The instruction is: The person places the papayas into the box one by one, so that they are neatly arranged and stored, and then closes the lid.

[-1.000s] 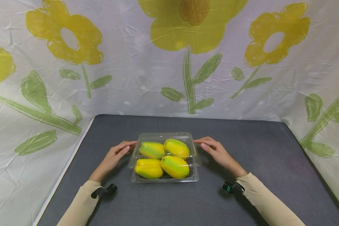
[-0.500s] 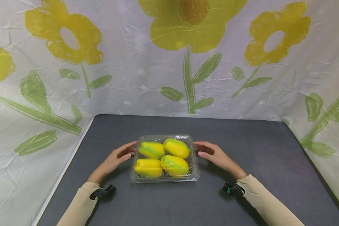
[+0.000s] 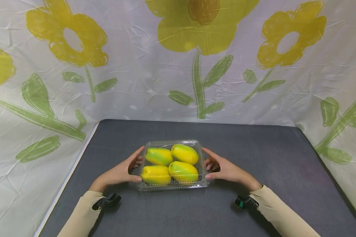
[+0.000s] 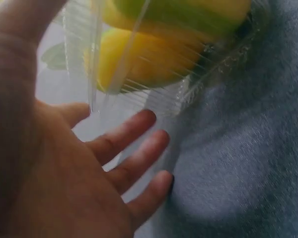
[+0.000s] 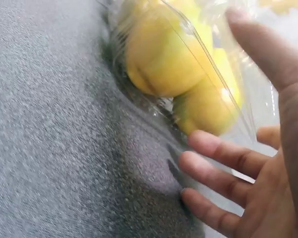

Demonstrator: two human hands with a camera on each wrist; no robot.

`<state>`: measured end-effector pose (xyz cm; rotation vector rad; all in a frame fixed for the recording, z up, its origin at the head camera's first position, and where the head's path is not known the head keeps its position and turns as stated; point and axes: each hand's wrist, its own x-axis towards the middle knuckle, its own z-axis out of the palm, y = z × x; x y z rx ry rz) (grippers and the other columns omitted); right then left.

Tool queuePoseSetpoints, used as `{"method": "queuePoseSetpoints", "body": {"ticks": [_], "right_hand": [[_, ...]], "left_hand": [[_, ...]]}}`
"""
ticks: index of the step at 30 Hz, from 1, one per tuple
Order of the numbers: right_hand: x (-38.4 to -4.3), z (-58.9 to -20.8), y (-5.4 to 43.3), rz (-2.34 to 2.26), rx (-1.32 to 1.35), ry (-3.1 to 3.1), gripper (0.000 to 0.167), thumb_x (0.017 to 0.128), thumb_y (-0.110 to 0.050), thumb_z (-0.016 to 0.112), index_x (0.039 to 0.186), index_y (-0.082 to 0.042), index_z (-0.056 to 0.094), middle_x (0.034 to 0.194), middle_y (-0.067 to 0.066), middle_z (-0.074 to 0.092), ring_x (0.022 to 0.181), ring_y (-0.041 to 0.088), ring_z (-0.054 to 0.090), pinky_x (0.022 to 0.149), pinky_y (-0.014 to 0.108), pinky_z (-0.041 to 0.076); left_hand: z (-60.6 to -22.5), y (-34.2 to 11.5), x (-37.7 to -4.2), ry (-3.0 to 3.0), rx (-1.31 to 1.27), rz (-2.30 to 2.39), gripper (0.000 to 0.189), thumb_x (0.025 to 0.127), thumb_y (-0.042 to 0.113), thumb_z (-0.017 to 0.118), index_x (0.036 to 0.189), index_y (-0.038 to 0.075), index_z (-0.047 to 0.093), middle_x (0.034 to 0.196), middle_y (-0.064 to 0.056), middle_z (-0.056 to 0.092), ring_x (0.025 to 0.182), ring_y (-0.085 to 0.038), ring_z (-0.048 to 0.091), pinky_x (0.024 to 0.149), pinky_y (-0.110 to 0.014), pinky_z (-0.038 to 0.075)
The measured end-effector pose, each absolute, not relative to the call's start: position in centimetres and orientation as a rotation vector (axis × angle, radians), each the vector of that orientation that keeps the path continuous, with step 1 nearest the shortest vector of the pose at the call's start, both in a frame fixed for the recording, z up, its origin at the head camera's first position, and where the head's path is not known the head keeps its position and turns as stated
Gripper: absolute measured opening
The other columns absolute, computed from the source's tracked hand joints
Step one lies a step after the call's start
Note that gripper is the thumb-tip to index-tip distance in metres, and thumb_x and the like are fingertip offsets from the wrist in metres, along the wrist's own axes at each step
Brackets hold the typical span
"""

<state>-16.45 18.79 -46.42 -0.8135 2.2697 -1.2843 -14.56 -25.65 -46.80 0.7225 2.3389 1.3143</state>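
Note:
A clear plastic clamshell container (image 3: 174,188) stands on the dark table with its lid down. Inside lie several yellow-green, oblong fruits (image 3: 183,171), some with lengthwise ridges. My left hand (image 3: 118,172) spans the container's left side, thumb near the front corner and index finger near the back one. Opposite it, my right hand (image 3: 229,170) spans the right side in the same way. In the left wrist view the index fingertip meets the rim, while the other fingers (image 4: 139,141) extend loosely below. The right wrist view shows similarly loose fingers (image 5: 223,171) beside the container wall.
The dark grey table (image 3: 178,217) extends around the container on all sides. A white cloth backdrop (image 3: 142,85) printed with yellow flowers rises behind the table and along both sides. Black straps (image 3: 106,201) circle the wrists.
The container's lid has come down over the fruits. Both thumbs have moved away from the index fingers, toward the front corners, so each hand now spreads along a side.

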Motion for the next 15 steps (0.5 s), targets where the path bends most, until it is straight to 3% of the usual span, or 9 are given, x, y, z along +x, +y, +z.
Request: {"method": "queuePoseSetpoints", "body": {"ticks": [7, 13, 15], "right_hand": [[-16.05, -46.59, 18.5, -1.267, -0.778, 2.263, 0.099, 0.088, -0.027, 0.076, 0.16, -0.028, 0.009, 0.125, 0.01, 0.061, 0.106, 0.023, 0.062, 0.092, 0.042, 0.053], [-15.87, -46.51, 18.44, -1.307, -0.778, 2.231, 0.101, 0.088, -0.025, 0.076, 0.161, -0.027, 0.006, 0.125, 0.012, 0.062, 0.105, 0.025, 0.062, 0.091, 0.038, 0.054], [-15.82, -46.51, 18.4, -1.331, -0.78, 2.217, 0.101, 0.089, -0.023, 0.075, 0.161, -0.026, 0.005, 0.124, 0.013, 0.062, 0.104, 0.026, 0.062, 0.09, 0.034, 0.054]], "left_hand": [[-46.24, -25.25, -14.09, 2.298, 0.605, 1.239, 0.123, 0.08, 0.032, 0.083, 0.158, 0.033, -0.013, 0.161, -0.029, 0.019, 0.144, -0.051, 0.031, 0.114, -0.066, 0.031], [-46.0, -25.19, -13.84, 2.27, 0.567, 1.23, 0.116, 0.085, 0.032, 0.079, 0.158, 0.037, -0.011, 0.159, -0.028, 0.024, 0.142, -0.05, 0.036, 0.113, -0.065, 0.034], [-45.96, -25.19, -13.8, 2.248, 0.577, 1.258, 0.111, 0.088, 0.03, 0.076, 0.158, 0.035, -0.009, 0.154, -0.027, 0.03, 0.136, -0.045, 0.044, 0.11, -0.056, 0.042]]}}
